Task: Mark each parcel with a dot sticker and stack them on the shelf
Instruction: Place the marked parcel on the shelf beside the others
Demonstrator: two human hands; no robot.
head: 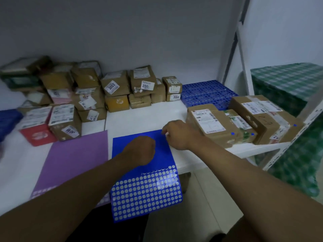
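A blue dot-sticker sheet [145,187] lies on the white table, its near end hanging over the table's edge. My left hand [142,150] rests on the sheet's upper half with its fingers curled under. My right hand [176,134] is at the sheet's top right corner, fingertips pinched together there; whether a sticker is between them is too small to tell. To the right stand three brown parcels [215,124], each with a blue dot on its near side. Many unmarked parcels [87,98] are stacked at the back left.
A purple sticker sheet [73,159] lies left of the blue one. A blue perforated pallet [204,93] sits behind the marked parcels. A white shelf frame [244,67] rises at right, with a green checked cloth [288,81] beyond it.
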